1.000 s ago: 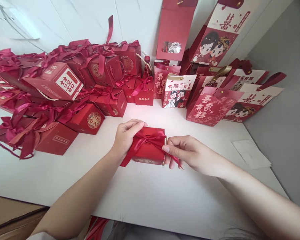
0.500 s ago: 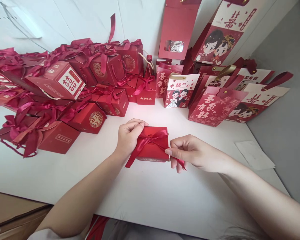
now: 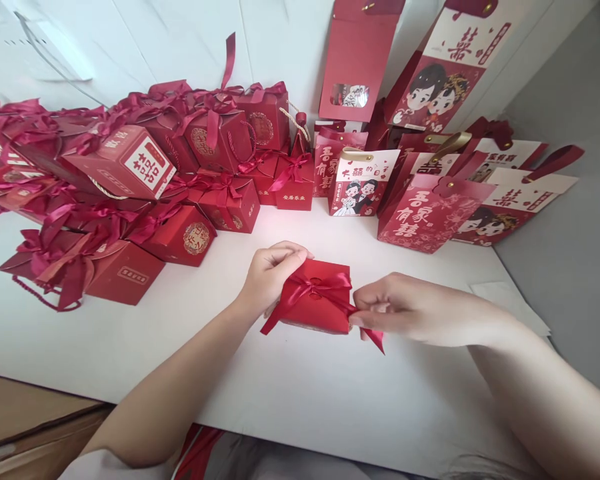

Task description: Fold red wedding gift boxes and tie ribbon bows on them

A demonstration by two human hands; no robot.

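A small red gift box (image 3: 325, 310) sits on the white table (image 3: 330, 400) in front of me, with a red satin ribbon (image 3: 310, 290) tied in a bow across its top. My left hand (image 3: 273, 273) is closed at the box's left side, fingers pinching the left loop of the bow. My right hand (image 3: 410, 310) is closed at the box's right edge, thumb and fingers pinching the ribbon's right tail, whose end (image 3: 377, 340) hangs below the fingers.
Several ribboned red boxes (image 3: 130, 193) are piled at the left and back. Red printed gift bags (image 3: 425, 207) stand at the back right, and two taller bags (image 3: 355, 60) lean on the wall. A white paper sheet (image 3: 515, 307) lies at the table's right edge.
The box and both hands have shifted a little to the right. My right hand has drawn the ribbon tail outward from the box's right edge.
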